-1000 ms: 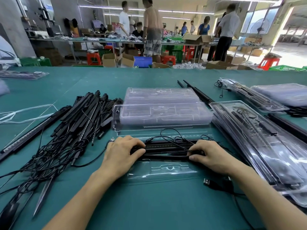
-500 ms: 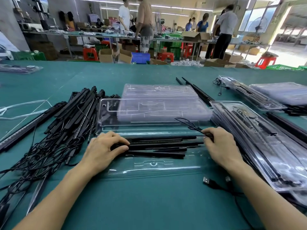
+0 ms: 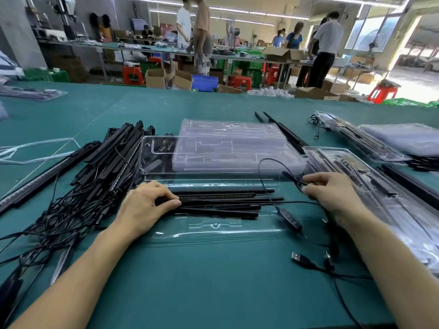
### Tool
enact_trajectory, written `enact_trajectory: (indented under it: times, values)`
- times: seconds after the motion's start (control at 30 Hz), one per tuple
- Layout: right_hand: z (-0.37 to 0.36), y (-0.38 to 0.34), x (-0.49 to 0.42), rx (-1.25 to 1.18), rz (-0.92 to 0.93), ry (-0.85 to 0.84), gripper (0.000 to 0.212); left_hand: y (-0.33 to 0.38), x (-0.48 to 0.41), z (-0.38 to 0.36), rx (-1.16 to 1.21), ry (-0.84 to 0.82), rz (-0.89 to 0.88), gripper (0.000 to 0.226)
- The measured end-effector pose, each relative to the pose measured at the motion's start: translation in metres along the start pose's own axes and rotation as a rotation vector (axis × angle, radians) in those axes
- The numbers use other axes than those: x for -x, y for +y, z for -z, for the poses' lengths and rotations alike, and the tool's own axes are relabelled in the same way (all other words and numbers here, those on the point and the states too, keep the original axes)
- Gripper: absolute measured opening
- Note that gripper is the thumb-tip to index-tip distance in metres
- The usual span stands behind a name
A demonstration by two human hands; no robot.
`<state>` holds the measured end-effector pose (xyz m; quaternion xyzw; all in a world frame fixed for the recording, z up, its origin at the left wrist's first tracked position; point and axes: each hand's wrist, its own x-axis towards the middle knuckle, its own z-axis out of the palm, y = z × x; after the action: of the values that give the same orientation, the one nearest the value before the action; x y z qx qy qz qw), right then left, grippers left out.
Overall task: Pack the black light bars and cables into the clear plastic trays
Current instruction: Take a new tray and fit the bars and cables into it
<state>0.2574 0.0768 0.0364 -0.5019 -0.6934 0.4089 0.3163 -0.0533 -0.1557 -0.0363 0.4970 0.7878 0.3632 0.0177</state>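
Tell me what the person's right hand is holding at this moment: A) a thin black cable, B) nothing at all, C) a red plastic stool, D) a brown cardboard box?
A: the fingers of the right hand pinch the thin black cable, which loops up above the black light bars lying in the clear plastic tray.

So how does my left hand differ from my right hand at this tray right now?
The left hand grips the left ends of the black light bars lying in the clear tray, while the right hand pinches a thin black cable. The left hand lies on the bars; the right hand sits off their right ends, with the cable looping up from it. Both have curled fingers and sit at opposite ends of the same tray.
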Motion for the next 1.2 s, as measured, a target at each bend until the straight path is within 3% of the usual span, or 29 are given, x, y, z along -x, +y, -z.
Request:
enact_trajectory:
  times: [0.13,0.23,0.3,0.37,0.43,0.53,0.67,0.73,0.8,0.87,1.0,1.2]
  values:
    - [0.012,-0.008,0.003,-0.488,-0.03,0.123,0.02,0.001,0.0,0.0,0.009,0.001,0.006,0.008]
    - [0.02,-0.023,0.005,-0.592,0.13,0.166,0.027,0.002,0.001,0.0,-0.014,0.012,-0.009,0.008]
    - [0.019,-0.033,0.012,-0.414,0.229,0.091,0.02,0.003,0.001,-0.001,-0.039,0.029,-0.028,0.006]
    - [0.014,-0.036,0.015,0.065,0.322,-0.001,0.014,0.002,0.001,-0.001,-0.058,0.041,-0.043,0.006]
    - [0.007,-0.032,0.017,0.511,0.327,-0.1,0.022,0.003,0.001,0.0,-0.062,0.041,-0.051,0.005]
    - [-0.002,-0.021,0.028,0.94,0.346,-0.075,0.029,0.003,0.003,0.001,-0.063,0.038,-0.067,0.007]
    - [-0.011,-0.003,0.051,1.084,0.55,0.036,0.037,0.003,0.002,0.001,-0.063,0.04,-0.08,0.008]
    - [-0.015,0.003,0.06,1.12,0.584,-0.042,0.047,0.004,0.002,0.001,-0.056,0.04,-0.076,0.006]
    - [-0.02,0.005,0.065,1.147,0.523,-0.248,0.054,0.005,0.003,0.001,-0.064,0.05,-0.094,0.005]
    - [-0.023,0.007,0.066,1.076,0.421,-0.336,0.045,0.006,0.004,0.001,-0.075,0.063,-0.131,0.008]
    - [-0.02,0.005,0.066,1.017,0.378,-0.255,0.021,0.006,0.005,0.0,-0.07,0.063,-0.104,0.007]
    - [0.007,0.002,0.055,1.12,0.214,-0.262,0.036,0.003,0.001,-0.001,-0.013,0.068,-0.033,0.017]
